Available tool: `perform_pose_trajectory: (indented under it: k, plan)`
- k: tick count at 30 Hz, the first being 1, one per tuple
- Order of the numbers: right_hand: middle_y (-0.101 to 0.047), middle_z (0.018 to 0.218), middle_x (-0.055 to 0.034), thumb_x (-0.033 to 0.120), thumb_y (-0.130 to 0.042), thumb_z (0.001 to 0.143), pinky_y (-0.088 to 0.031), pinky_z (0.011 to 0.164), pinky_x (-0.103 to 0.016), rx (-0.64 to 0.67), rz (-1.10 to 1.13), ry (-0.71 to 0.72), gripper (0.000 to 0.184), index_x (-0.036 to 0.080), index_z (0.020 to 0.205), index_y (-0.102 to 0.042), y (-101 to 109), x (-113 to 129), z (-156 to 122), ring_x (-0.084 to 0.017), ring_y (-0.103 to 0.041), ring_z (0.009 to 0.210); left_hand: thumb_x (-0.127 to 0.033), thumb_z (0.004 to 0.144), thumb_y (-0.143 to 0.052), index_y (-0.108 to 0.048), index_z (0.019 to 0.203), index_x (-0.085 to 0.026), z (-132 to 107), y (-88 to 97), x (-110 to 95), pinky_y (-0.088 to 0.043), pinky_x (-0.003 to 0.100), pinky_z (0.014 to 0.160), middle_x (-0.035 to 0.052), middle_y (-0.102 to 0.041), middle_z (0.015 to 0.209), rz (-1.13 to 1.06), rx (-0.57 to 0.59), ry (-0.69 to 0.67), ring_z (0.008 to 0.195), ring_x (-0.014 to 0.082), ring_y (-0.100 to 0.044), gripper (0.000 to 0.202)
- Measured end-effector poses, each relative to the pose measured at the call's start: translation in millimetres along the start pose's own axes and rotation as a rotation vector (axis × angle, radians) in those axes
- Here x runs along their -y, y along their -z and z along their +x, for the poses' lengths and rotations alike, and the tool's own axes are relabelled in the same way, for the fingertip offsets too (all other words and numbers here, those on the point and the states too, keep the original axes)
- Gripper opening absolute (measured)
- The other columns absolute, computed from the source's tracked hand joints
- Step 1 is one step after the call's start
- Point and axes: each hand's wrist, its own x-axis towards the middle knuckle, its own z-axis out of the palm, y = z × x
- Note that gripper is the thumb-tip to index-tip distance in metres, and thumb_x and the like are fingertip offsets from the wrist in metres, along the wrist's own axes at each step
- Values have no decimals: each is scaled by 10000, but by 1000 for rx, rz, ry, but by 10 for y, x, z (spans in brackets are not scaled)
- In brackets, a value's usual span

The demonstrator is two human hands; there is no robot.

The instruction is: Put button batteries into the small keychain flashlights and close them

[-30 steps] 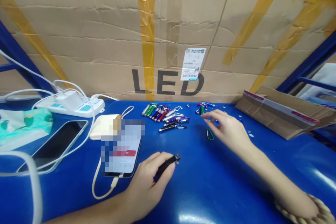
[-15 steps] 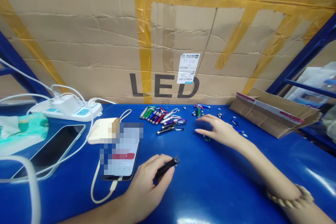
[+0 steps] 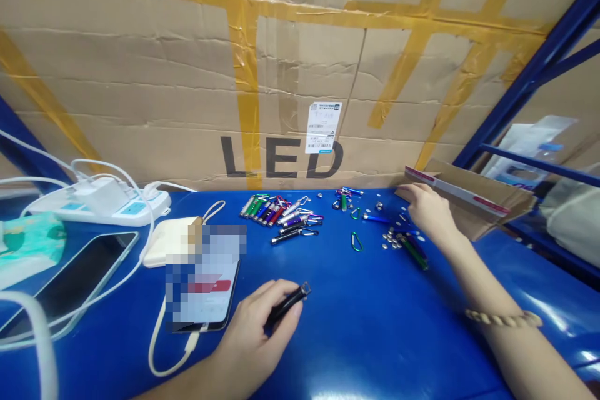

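Observation:
My left hand (image 3: 255,337) rests on the blue table (image 3: 356,325) and grips a small black keychain flashlight (image 3: 289,302) near a phone (image 3: 202,285). My right hand (image 3: 429,211) reaches far right, its fingers on the edge of a flattened cardboard box (image 3: 469,195); what they pinch, if anything, is hidden. A row of coloured keychain flashlights (image 3: 276,212) lies at the back. A green carabiner (image 3: 356,241), several small button cells (image 3: 391,239) and a green flashlight body (image 3: 415,251) lie beside my right wrist.
A big taped carton marked LED (image 3: 281,156) closes the back. At the left are a white power strip (image 3: 98,203) with chargers, a white power bank (image 3: 169,239), a dark tablet (image 3: 70,278) and a crumpled mask (image 3: 28,244). Blue rack posts (image 3: 529,75) stand on the right.
My right hand has moved from the middle parts, over the green carabiner, rightward to the cardboard box edge. The view has shifted right. My left hand still holds the black flashlight.

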Motion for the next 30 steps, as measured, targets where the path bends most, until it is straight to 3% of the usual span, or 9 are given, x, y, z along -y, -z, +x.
perform_pose_trajectory:
  k: [7, 13, 17, 21, 25, 30]
  plan:
    - [-699, 954, -120, 194, -466, 774, -494, 670, -391, 91, -24, -81, 317, 189, 982, -706, -251, -312, 63, -307, -650, 858, -276, 908, -437, -597, 928, -227, -5, 5, -45, -456, 246, 708, 18, -646, 861, 27, -3, -30, 785, 165, -600, 169]
    - [-702, 801, -157, 350, -572, 723, -486, 529, -388, 121, -25, -108, 267, 174, 841, -734, -283, -438, 73, -317, -660, 684, -282, 909, -435, -593, 944, -231, -24, 13, -55, -444, 245, 692, 22, -631, 872, 19, 16, -31, 781, 169, -595, 169]
    - [-682, 983, -154, 368, -494, 810, -519, 712, -412, 131, 86, 75, 348, 137, 988, -684, -270, -236, 62, -300, -650, 868, -281, 912, -428, -592, 934, -232, -12, 22, -74, -428, 233, 650, 6, -606, 812, 6, 22, -26, 722, 154, -576, 173]
    - [-587, 1216, -96, 445, -430, 878, -440, 945, -349, 163, 223, 358, 435, 174, 1191, -564, -295, 107, -22, -217, -545, 1120, -270, 910, -429, -591, 914, -229, -16, 25, -84, -414, 229, 636, -4, -592, 779, 6, 27, -23, 696, 147, -561, 166]
    - [-464, 1358, -96, 505, -389, 897, -366, 993, -494, 187, 265, 499, 495, 238, 1310, -448, -337, 399, -160, -263, -425, 1246, -260, 910, -435, -591, 905, -230, -20, 24, -87, -410, 228, 638, -7, -592, 780, 1, 29, -24, 699, 147, -556, 158]
    - [-449, 1362, -83, 526, -368, 902, -310, 1003, -556, 224, 245, 552, 441, 285, 1241, -514, -376, 583, -273, -287, -369, 1276, -256, 908, -442, -596, 904, -239, -18, 30, -102, -404, 224, 619, -10, -584, 774, -17, 32, -11, 683, 146, -543, 155]
